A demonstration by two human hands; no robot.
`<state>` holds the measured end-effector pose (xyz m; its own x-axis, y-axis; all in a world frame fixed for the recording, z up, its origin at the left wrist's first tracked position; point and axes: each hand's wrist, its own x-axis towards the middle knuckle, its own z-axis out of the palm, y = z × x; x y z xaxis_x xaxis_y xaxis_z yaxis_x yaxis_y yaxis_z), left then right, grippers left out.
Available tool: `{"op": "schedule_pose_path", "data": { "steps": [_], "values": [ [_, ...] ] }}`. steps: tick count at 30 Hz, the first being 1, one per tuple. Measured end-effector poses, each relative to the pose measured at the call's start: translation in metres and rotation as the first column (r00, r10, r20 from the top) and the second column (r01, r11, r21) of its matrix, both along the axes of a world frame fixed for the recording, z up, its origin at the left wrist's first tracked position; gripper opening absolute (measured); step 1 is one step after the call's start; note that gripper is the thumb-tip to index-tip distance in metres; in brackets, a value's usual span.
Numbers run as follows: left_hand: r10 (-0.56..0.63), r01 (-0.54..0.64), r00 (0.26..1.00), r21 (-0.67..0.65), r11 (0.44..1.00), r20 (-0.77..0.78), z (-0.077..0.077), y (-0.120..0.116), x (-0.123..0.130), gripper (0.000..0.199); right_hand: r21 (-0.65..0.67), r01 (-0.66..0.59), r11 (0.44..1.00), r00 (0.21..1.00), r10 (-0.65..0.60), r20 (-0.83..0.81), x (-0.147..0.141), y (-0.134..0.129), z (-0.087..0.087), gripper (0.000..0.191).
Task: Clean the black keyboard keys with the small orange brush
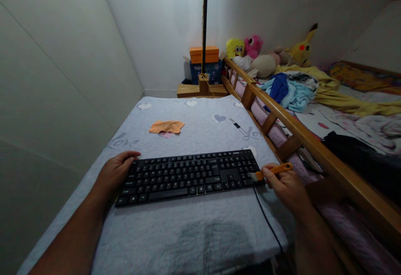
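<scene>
Keyboard [175, 179], black and the only one, lay flat on the patterned cover [150, 233], between one pale cabinet [62, 99] on the left and one bed with a wooden rail [282, 116] on the right. Beyond the rail stood at least three bright plush toys: a yellow square one [234, 48], a pink one [254, 46] and a yellow one with a black-tipped ear [303, 51]. The keyboard's long axis ran left to right, its right end slightly farther from the person; the number pad was at that end and the space bar along the near side. Two boxes stood past the far edge, an orange box [204, 54] stacked over a dark blue box [214, 73]; their contents were hidden. Two hands were at work. The left hand [115, 172] touched the keyboard's left end; whether its fingers closed underneath could not be told. The right hand [286, 185] gripped one orange-handled brush [282, 168], whose bristles pointed left at the number pad, its handle rising slightly rightward. One orange cloth [167, 127] and one thin wire tool [237, 125] with a black middle lay beyond the keyboard.
</scene>
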<state>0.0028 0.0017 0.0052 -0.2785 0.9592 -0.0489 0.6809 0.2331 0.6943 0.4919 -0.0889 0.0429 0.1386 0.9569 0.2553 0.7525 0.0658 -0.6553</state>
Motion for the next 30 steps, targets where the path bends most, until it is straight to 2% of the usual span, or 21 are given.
{"op": "schedule_pose_path", "data": {
  "steps": [5,10,16,22,30],
  "values": [
    [-0.027,0.027,0.999,-0.004,1.000,-0.025,0.001,0.000,0.001,0.045,-0.029,-0.023,0.999,0.999,0.022,-0.040,0.009,-0.013,0.004,0.040],
    [-0.022,0.021,0.998,-0.004,1.000,-0.053,-0.004,0.001,-0.001,0.048,-0.048,-0.054,0.997,0.969,0.041,-0.244,0.012,-0.016,0.001,0.033],
    [-0.013,0.012,0.999,-0.017,1.000,-0.043,-0.007,0.001,-0.003,0.048,-0.106,-0.154,0.982,0.895,0.093,-0.436,-0.006,-0.006,-0.003,0.030],
    [-0.003,0.002,1.000,-0.033,0.999,-0.005,-0.005,0.001,-0.001,0.049,-0.178,-0.171,0.969,0.899,0.079,-0.431,-0.011,0.000,-0.004,0.030],
    [-0.001,0.001,1.000,-0.029,1.000,0.002,-0.006,0.001,0.000,0.048,-0.165,-0.105,0.981,0.952,0.052,-0.301,0.011,0.001,-0.012,0.031]
  ]
}}
